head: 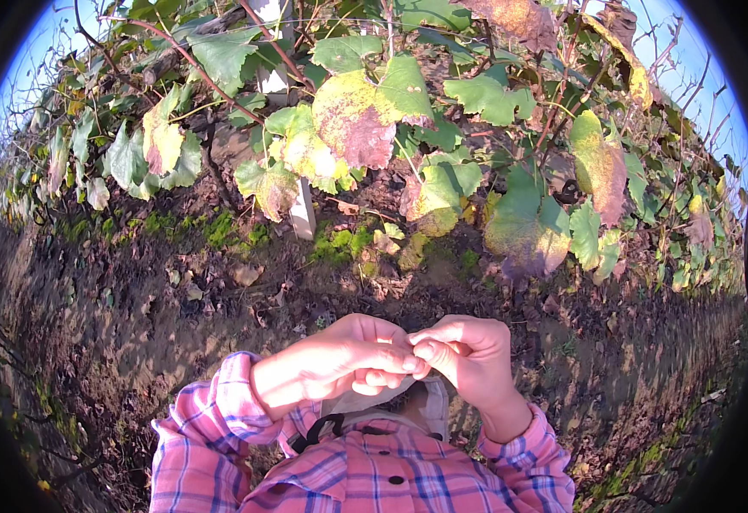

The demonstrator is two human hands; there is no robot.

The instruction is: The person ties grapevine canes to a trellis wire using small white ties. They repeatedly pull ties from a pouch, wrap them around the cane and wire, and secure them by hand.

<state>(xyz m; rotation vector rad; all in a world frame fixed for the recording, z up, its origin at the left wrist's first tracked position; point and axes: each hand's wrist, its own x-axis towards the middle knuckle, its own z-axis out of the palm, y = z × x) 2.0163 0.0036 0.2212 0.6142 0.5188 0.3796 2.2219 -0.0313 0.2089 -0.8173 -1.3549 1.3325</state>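
In front of my chest, my left hand [346, 358] and my right hand [470, 359] meet at the fingertips. The fingers of both are curled and pinched together. Whether something small sits between them cannot be made out. Just below hangs an open pale cloth bag or apron pouch [436, 407], its inside partly dark and partly hidden by my hands. Beyond the hands stands a row of grapevines, with a large yellow and brown vine leaf [356, 118] hanging near the middle.
A pale post [303, 211] rises among the vines, with a thin wire [342, 24] near the top. Reddish canes [204, 74] reach out towards me. Fallen leaves and moss [342, 243] cover the soil at the foot of the row. A black strap [316, 431] crosses my plaid shirt.
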